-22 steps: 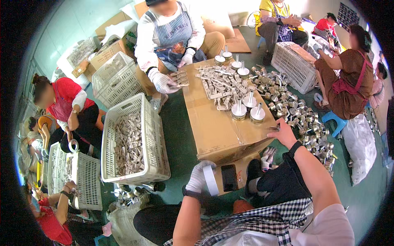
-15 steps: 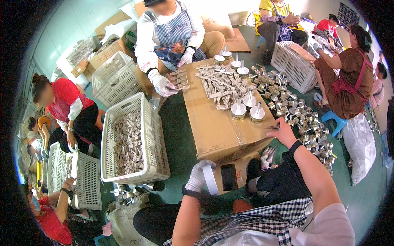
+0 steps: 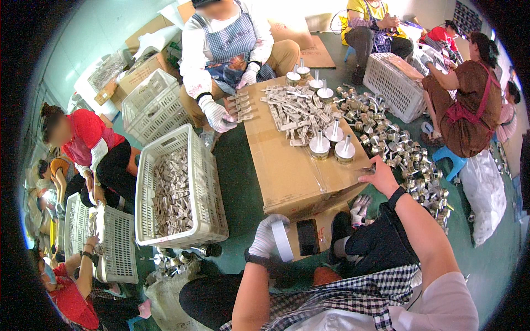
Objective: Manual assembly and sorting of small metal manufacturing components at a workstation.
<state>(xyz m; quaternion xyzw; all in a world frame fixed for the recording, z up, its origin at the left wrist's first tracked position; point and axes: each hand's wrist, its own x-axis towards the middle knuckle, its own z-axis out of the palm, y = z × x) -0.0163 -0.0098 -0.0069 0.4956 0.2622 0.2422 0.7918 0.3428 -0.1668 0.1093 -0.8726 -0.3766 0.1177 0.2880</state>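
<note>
My left hand (image 3: 267, 236), in a striped white glove, grips a white ring-shaped roll (image 3: 282, 241), which looks like tape, beside the near side of a cardboard box (image 3: 287, 182). At the box's right near corner is my bare right hand (image 3: 381, 175), its thumb and fingers closed around something small and dark that I cannot make out. On the box top lie a heap of grey metal clips (image 3: 301, 113) and several round metal pieces with white discs and upright stems (image 3: 319, 144). A black phone (image 3: 307, 238) rests on cardboard between my knees.
Facing me, a gloved co-worker (image 3: 221, 113) holds a row of clips (image 3: 240, 107). A white crate of clips (image 3: 193, 220) stands left of the box. Many metal pieces (image 3: 411, 160) cover the floor at right, near a blue stool (image 3: 450, 160) and a white sack (image 3: 481, 198). A loose glove (image 3: 360, 209) lies by my knee.
My hands hold nearly the same places. The view has shifted slightly. At left, the co-worker in red has moved a hand a little over the crate.
</note>
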